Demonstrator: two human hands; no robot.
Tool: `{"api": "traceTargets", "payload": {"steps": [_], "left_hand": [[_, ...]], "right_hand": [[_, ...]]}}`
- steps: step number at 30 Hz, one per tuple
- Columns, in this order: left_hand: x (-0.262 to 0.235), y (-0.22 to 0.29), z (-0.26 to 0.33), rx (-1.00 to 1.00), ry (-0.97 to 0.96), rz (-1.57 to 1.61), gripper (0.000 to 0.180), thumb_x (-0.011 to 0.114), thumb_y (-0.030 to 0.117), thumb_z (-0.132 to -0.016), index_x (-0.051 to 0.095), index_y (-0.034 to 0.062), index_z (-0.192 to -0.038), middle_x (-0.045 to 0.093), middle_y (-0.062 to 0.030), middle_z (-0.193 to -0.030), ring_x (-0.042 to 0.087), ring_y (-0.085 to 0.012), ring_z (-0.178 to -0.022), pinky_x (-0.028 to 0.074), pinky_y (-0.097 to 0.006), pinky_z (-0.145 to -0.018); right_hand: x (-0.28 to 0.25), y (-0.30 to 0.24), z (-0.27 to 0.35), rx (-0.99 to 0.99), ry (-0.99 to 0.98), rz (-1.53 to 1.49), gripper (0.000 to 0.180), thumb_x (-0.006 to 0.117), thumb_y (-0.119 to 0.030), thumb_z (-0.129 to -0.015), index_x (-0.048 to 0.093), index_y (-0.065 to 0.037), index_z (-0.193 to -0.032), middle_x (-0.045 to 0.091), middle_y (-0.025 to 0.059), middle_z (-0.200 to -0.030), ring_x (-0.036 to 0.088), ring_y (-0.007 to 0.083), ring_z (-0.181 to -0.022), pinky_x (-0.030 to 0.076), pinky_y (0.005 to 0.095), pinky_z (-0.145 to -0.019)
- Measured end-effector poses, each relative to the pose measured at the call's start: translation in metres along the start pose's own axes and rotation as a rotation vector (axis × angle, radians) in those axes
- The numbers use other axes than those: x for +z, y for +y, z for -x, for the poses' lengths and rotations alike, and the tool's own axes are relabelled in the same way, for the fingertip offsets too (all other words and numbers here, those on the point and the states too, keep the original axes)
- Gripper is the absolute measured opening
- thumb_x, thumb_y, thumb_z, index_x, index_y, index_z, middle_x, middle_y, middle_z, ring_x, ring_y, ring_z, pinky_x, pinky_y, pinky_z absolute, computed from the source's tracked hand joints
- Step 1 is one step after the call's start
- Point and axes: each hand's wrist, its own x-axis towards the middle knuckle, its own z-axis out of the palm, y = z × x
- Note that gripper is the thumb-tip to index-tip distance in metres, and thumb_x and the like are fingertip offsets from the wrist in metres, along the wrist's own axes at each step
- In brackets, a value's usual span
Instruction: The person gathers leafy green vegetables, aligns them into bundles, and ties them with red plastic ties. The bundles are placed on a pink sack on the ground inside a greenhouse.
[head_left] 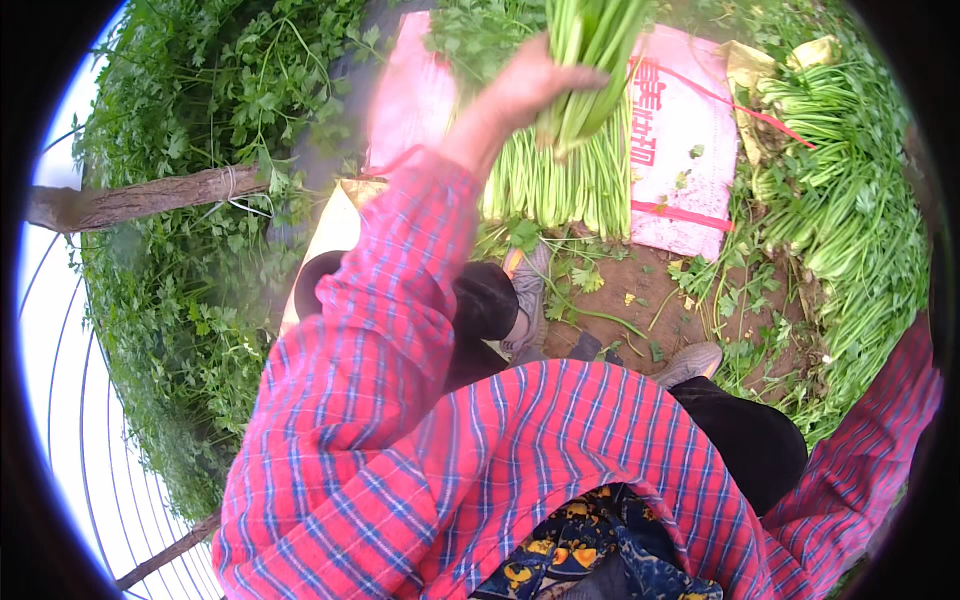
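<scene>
My left hand (530,82) grips a bunch of green celery (592,70), its pale cut ends toward me. Under it a row of celery stalks (560,190) lies side by side on a pink printed sheet (690,120), the cut ends lined up on my side. A red strap (690,216) sticks out from under the row along the sheet's near edge, and a second one crosses the sheet farther back. My right arm (870,440) reaches out to the far right; the hand itself is beyond the dark rim of the picture.
A big heap of celery (850,190) fills the right side. Leafy plants (190,330) stand on the left, where a wooden post (150,198) with tied string juts in. Loose leaves and stems lie on the brown soil (610,300) between my shoes.
</scene>
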Motion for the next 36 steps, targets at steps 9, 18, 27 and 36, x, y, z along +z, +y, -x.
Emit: {"api": "traceTargets", "payload": {"steps": [9,18,27,36], "left_hand": [[-0.047,-0.269,0.091,-0.707,0.407,0.271,0.047,0.068,0.005,-0.070,0.049,-0.0003,-0.113,0.061,-0.0117,-0.096,0.062,-0.0251,-0.085,0.053,-0.042,-0.077],[-0.068,-0.292,0.094,-0.715,0.289,-0.012,0.042,0.071,0.015,-0.071,0.057,-0.0005,-0.107,0.062,-0.0128,-0.094,0.062,-0.0261,-0.083,0.053,-0.041,-0.071],[-0.084,-0.255,0.049,-0.910,0.484,-0.612,0.050,0.070,0.010,-0.067,0.053,-0.0090,-0.110,0.060,-0.0181,-0.104,0.059,-0.0306,-0.086,0.048,-0.041,-0.075],[0.057,-0.183,-0.052,-0.447,0.202,-0.892,0.056,0.070,0.019,-0.068,0.053,-0.0125,-0.111,0.059,-0.0200,-0.110,0.056,-0.0268,-0.094,0.043,-0.036,-0.085]], "right_hand": [[-0.004,0.259,0.205,0.807,0.262,-0.225,0.049,0.051,-0.038,-0.091,0.046,-0.005,-0.126,0.059,0.0078,-0.111,0.057,0.0217,-0.099,0.046,0.0365,-0.085],[-0.011,0.339,0.364,0.995,0.664,-0.362,0.036,0.054,-0.033,-0.089,0.053,-0.007,-0.116,0.062,0.0075,-0.097,0.060,0.0204,-0.086,0.049,0.0372,-0.076],[0.085,0.348,0.575,1.025,1.523,-0.529,0.022,0.061,-0.016,-0.084,0.057,-0.001,-0.100,0.062,0.0082,-0.074,0.062,0.0203,-0.061,0.053,0.0334,-0.055],[0.111,0.384,0.504,1.105,1.105,0.174,0.036,0.066,-0.030,-0.076,0.062,0.000,-0.096,0.066,0.0114,-0.081,0.064,0.0209,-0.072,0.050,0.0324,-0.066]]}}
